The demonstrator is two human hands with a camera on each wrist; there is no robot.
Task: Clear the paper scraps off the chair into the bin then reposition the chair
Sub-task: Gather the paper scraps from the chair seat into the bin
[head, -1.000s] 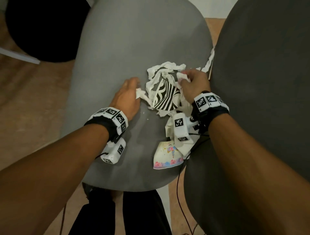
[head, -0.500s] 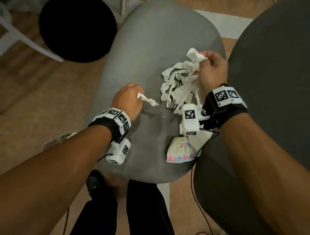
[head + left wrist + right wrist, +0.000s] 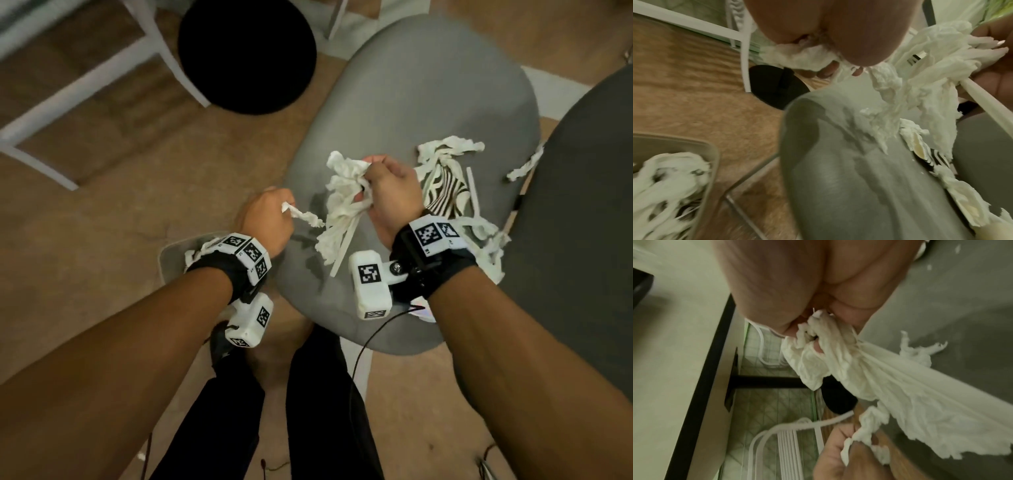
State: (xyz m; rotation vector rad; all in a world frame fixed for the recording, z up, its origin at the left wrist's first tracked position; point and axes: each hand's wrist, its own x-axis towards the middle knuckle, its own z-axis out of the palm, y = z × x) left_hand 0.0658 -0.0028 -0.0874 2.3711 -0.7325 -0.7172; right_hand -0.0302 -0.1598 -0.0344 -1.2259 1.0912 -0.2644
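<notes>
Right hand (image 3: 388, 192) fingers clenched round scrap bundle (image 3: 342, 209), left hand (image 3: 265, 219) fingers pinching twisted scrap (image 3: 305, 216)

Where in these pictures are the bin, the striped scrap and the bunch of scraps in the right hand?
bin (image 3: 714, 151), left wrist view, on its rim.
striped scrap (image 3: 445, 193), head view, on its striped middle.
bunch of scraps (image 3: 342, 192), head view, on the crumpled white middle.

Two hands in shot: left hand (image 3: 265, 219), right hand (image 3: 390, 192). Two wads of crumpled white paper scraps in grip: thin twist (image 3: 303, 216), bigger bunch (image 3: 342, 205). One light grey oval chair seat (image 3: 428, 102). One beige bin (image 3: 713, 146), scraps inside. One black round stool (image 3: 246, 54).
</notes>
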